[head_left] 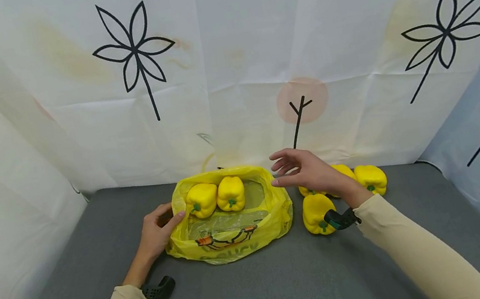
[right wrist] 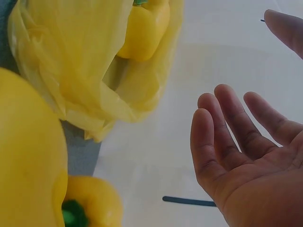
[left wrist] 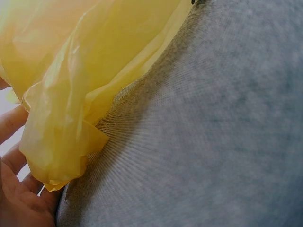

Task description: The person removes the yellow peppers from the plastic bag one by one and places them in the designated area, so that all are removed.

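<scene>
Two peppers (head_left: 230, 194) in the bag (head_left: 281, 212) show together only from the head.

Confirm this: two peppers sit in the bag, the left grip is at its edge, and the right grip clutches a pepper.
No, the right grip clutches nothing, as the right wrist view shows. The rest is right: two peppers sit in the bag, the left grip at its edge.

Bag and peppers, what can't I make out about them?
Bag: left wrist view, cut off by top edge; its side hides the inside.
Lettering: head view, creased and too small.
Back peppers: head view, partly behind the right arm.
Nearest pepper: right wrist view, cut off by left edge.
</scene>
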`<state>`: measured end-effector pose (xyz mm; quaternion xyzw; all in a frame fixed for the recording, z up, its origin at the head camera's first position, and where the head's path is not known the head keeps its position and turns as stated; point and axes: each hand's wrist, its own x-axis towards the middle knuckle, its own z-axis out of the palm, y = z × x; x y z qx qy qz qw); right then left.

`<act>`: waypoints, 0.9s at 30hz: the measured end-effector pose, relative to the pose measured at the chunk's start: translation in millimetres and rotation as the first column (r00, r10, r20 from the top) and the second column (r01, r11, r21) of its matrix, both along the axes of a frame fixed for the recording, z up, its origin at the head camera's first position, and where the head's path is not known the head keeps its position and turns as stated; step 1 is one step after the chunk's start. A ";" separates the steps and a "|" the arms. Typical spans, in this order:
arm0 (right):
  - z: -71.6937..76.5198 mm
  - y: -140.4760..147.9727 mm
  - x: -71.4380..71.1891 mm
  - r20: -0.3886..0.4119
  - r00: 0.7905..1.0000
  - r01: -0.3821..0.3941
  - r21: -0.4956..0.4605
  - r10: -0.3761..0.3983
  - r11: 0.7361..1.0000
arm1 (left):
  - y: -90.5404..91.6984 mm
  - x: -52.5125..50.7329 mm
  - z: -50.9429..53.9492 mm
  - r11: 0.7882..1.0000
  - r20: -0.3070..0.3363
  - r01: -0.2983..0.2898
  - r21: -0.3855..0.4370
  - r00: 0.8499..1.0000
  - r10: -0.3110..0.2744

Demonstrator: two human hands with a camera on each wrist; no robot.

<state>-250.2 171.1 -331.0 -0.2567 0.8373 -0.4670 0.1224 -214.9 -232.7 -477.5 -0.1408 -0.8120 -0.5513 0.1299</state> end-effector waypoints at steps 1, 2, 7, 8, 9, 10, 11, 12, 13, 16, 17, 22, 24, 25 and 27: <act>-0.4 -1.6 -1.4 -0.002 1.000 -0.007 0.000 0.007 1.000 | 0.2 0.1 0.1 1.000 0.001 0.000 0.003 1.000 0.000; -0.7 -3.2 -2.6 -0.002 1.000 -0.012 -0.001 0.012 1.000 | 0.2 0.2 0.2 1.000 0.001 0.000 0.006 1.000 0.000; -4.2 -11.2 -9.5 0.006 1.000 -0.026 0.010 0.026 1.000 | 1.2 1.0 0.8 1.000 -0.007 0.008 0.020 1.000 -0.007; -5.1 -12.9 -10.8 0.009 1.000 -0.025 0.015 0.025 1.000 | 1.4 1.2 0.9 1.000 -0.010 0.010 0.022 1.000 -0.010; -6.2 -14.8 -12.2 0.011 1.000 -0.024 0.021 0.024 0.999 | 1.6 1.5 0.9 1.000 -0.011 0.011 0.024 1.000 -0.010; -6.9 -16.7 -13.3 0.012 1.000 -0.020 0.028 0.020 0.999 | 1.6 1.7 0.9 1.000 -0.011 0.011 0.024 1.000 -0.011; -7.5 -18.6 -14.3 0.017 1.000 -0.020 0.033 0.019 0.999 | 1.6 1.9 0.9 1.000 -0.010 0.012 0.025 1.000 -0.011; -7.7 -20.6 -14.9 0.022 1.000 -0.019 0.038 0.018 0.999 | 1.7 2.0 0.9 1.000 -0.008 0.011 0.025 1.000 -0.011; -8.3 -22.4 -16.0 0.027 0.999 -0.019 0.041 0.018 0.999 | 1.6 2.0 0.9 1.000 -0.006 0.009 0.024 1.000 -0.009; -9.6 -27.5 -18.4 0.039 0.999 -0.021 0.043 0.019 0.999 | 1.1 1.7 0.6 1.000 -0.002 0.005 0.019 1.000 -0.005; -10.3 -29.0 -19.3 0.045 0.999 -0.022 0.041 0.020 0.999 | 1.1 1.6 0.7 1.000 -0.002 0.004 0.017 1.000 -0.004; -15.4 -36.0 -24.8 0.064 0.998 -0.021 0.034 0.019 0.999 | 1.2 2.3 1.7 1.000 -0.007 0.008 0.013 1.000 -0.008; -17.2 -38.9 -26.7 0.072 0.997 -0.019 0.037 0.016 0.999 | 1.3 2.8 1.9 1.000 -0.010 0.010 0.015 1.000 -0.010; -17.9 -40.2 -27.4 0.076 0.997 -0.019 0.040 0.016 0.999 | 1.2 2.9 1.8 1.000 -0.013 0.011 0.016 1.000 -0.011; -19.0 -42.9 -28.7 0.077 0.997 -0.019 0.053 0.015 0.998 | 1.2 3.0 1.9 1.000 -0.013 0.011 0.016 1.000 -0.011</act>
